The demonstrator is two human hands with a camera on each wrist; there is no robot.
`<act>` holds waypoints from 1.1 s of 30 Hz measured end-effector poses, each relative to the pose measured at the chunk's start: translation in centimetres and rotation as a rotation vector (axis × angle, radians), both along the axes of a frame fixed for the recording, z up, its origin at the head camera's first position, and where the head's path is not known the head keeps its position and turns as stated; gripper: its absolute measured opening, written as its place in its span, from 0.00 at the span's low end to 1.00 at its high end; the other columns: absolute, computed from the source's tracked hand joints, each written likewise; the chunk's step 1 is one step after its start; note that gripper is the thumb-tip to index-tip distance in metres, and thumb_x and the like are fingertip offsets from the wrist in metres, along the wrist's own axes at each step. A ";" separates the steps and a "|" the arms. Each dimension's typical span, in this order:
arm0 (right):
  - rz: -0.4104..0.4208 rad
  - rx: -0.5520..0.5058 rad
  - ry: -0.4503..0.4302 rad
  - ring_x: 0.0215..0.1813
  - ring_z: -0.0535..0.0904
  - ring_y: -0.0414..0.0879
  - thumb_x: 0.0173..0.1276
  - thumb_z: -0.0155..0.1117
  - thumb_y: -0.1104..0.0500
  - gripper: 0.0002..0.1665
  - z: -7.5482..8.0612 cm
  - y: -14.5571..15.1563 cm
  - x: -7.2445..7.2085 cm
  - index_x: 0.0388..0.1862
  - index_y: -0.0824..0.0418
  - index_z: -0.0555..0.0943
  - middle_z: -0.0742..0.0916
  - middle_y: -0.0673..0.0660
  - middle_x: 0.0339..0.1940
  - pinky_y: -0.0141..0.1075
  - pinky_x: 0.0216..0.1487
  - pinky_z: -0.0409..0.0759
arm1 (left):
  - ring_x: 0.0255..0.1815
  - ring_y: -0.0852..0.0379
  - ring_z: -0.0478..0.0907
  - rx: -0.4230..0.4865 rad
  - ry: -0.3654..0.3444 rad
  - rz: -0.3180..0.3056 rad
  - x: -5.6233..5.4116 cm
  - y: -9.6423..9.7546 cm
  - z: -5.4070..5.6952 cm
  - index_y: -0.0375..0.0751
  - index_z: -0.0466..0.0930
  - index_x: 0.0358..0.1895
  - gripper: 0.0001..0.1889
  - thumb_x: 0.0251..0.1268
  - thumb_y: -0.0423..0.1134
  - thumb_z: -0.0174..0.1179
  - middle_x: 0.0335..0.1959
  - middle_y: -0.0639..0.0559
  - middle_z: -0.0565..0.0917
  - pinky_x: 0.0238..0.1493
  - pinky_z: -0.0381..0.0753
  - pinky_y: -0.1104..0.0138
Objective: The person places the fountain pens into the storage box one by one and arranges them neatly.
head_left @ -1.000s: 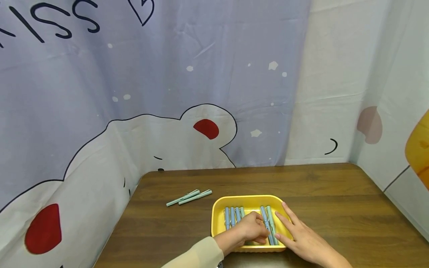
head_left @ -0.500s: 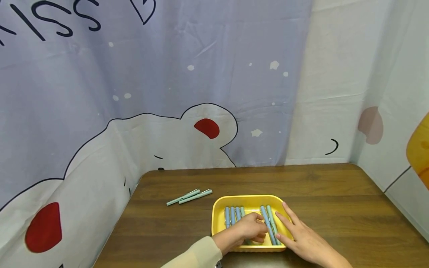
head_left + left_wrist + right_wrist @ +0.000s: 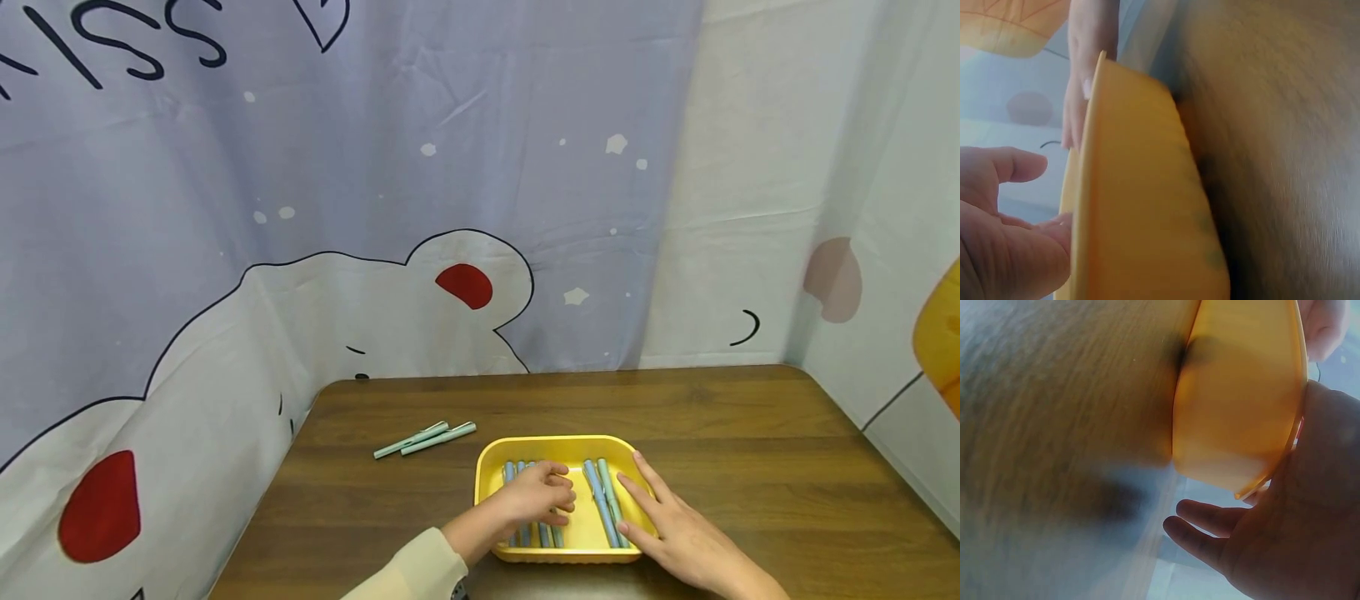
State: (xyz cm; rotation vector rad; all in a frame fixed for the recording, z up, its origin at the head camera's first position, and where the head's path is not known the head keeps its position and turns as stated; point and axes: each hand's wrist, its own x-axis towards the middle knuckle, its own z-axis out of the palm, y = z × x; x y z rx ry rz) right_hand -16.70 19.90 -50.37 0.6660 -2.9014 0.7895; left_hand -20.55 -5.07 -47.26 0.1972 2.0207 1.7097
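Observation:
In the head view a yellow tray (image 3: 558, 552) holds slim pens with clips. Blue pens (image 3: 510, 472) and a green one lie in a row on its left side, partly under my left hand (image 3: 534, 493). That hand is over the tray, fingers loosely bent, nothing between them. On the right side a blue pen (image 3: 601, 504) and a green pen (image 3: 611, 500) lie next to each other. My right hand (image 3: 675, 533) rests at the tray's right rim with fingers spread and thumb tip near the green pen. Both wrist views show the tray's outer wall (image 3: 1141, 181) close up.
Two more green pens (image 3: 438, 439) lie crossed on the brown wooden table (image 3: 360, 508), behind and left of the tray. A printed curtain (image 3: 577, 208) hangs behind the table's back edge and along its sides.
My left hand has risen and moved left from the tray's middle to over the left row of pens, baring the tray floor there. The right hand stays at the rim.

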 end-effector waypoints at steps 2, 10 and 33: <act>0.000 -0.002 -0.011 0.67 0.74 0.68 0.75 0.59 0.39 0.39 0.1 0.0 0.0 0.78 0.57 0.67 0.55 0.61 0.84 0.62 0.53 0.80 | 0.48 0.45 0.83 0.011 0.006 0.000 -0.1 -0.7 0.2 0.25 0.64 0.69 0.27 0.69 0.30 0.59 0.57 0.35 0.78 0.47 0.87 0.54; -0.003 0.000 -0.033 0.69 0.73 0.67 0.75 0.58 0.38 0.40 0.2 0.0 0.2 0.78 0.56 0.67 0.55 0.59 0.84 0.63 0.55 0.79 | 0.53 0.40 0.81 0.051 0.020 -0.013 -0.4 -3.5 1.2 0.25 0.62 0.71 0.31 0.69 0.33 0.59 0.63 0.32 0.73 0.54 0.84 0.51; 0.023 -0.016 -0.116 0.69 0.72 0.70 0.76 0.56 0.37 0.42 0.2 0.2 -0.2 0.80 0.56 0.63 0.52 0.61 0.84 0.64 0.53 0.79 | 0.63 0.35 0.77 0.022 0.136 0.130 -2.3 -12.4 3.1 0.28 0.57 0.74 0.31 0.75 0.37 0.56 0.70 0.30 0.70 0.61 0.79 0.47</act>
